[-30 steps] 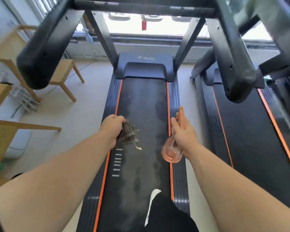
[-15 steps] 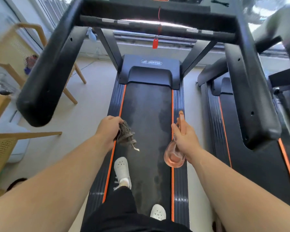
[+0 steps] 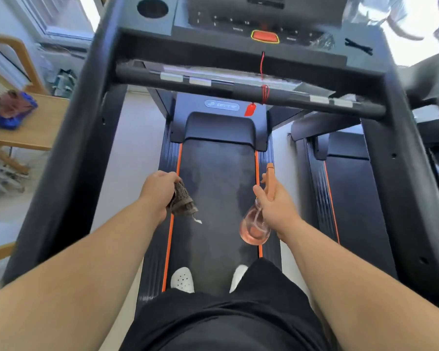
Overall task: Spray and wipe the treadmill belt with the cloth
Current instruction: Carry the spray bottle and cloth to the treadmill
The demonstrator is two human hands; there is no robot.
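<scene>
The black treadmill belt [image 3: 217, 178] runs forward between two orange stripes, with dull streaks across its surface. My left hand [image 3: 157, 190] grips a bunched grey-brown cloth [image 3: 183, 201] above the belt's left stripe. My right hand [image 3: 276, 206] holds a clear spray bottle [image 3: 254, 229] with pinkish liquid; its orange nozzle points forward over the right stripe. I stand on the belt in white shoes [image 3: 183, 279] and black shorts.
The treadmill's black handrails [image 3: 69, 153] flank me, with a crossbar [image 3: 238, 86] and console [image 3: 264, 26] ahead. A red safety clip [image 3: 250, 109] hangs from the bar. A second treadmill [image 3: 350, 193] lies at right. Wooden chairs [image 3: 36, 122] stand at left.
I have stepped forward onto the belt and the view has tilted up to the console. Both hands keep their grips and hold about the same places over the belt.
</scene>
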